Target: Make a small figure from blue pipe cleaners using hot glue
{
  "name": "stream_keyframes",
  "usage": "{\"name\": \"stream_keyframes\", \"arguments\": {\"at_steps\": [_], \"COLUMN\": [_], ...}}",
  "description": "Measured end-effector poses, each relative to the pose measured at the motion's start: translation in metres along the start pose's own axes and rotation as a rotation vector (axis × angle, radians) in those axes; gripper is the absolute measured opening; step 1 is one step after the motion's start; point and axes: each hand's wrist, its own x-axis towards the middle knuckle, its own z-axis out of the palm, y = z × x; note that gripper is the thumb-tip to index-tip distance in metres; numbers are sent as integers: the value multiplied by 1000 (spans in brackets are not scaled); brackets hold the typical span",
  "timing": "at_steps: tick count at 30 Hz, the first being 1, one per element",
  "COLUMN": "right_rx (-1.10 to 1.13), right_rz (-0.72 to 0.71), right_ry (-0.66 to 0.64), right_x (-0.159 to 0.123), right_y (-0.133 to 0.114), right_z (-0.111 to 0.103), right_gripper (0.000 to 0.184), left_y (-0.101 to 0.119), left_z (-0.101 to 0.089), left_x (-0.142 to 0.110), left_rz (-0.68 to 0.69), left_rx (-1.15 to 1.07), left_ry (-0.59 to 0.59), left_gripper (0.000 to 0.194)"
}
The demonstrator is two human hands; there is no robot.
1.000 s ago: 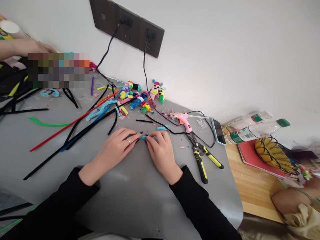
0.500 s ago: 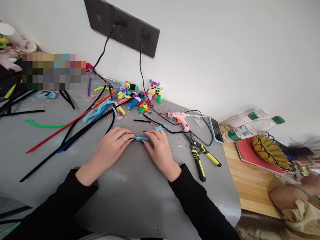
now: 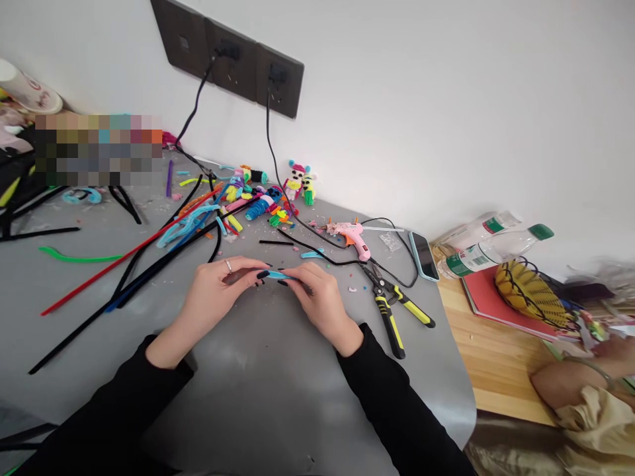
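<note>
My left hand (image 3: 217, 295) and my right hand (image 3: 320, 299) meet over the grey table (image 3: 258, 390), both pinching a short light-blue pipe cleaner piece (image 3: 280, 275) between their fingertips. The piece is lifted slightly off the table. A ring shows on my left hand. Both sleeves are black. Yellow-handled pliers (image 3: 391, 311) lie just right of my right hand, and a pink glue gun (image 3: 351, 233) lies behind them.
Long black, red, green and blue pipe cleaners (image 3: 124, 254) sprawl to the left. Small pipe-cleaner figures (image 3: 297, 180) stand by the wall under sockets (image 3: 233, 56) with cords. A phone (image 3: 423, 255), bottles (image 3: 489, 254) and a red book (image 3: 501, 301) lie right. Another person's arm (image 3: 570, 383) shows at the right.
My hands have raised the blue piece off the table; my left hand has turned and curled its fingers round the piece's left end. The view has shifted slightly.
</note>
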Motion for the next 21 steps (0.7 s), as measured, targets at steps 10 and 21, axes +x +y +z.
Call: {"name": "stream_keyframes", "arguments": {"at_steps": [10,21], "right_rx": [272,40], "right_rz": [187,52], "right_ry": [-36,75], "right_x": [4,7], "right_y": [-1,-4], "right_z": [-8,-12], "right_gripper": [45,18], "left_y": [8,10], "left_z": [11,15], "left_x": [9,9], "left_rz": [-254,-152], "left_rx": [-289,-210], "left_ry": [121,84], "left_gripper": [27,31]}}
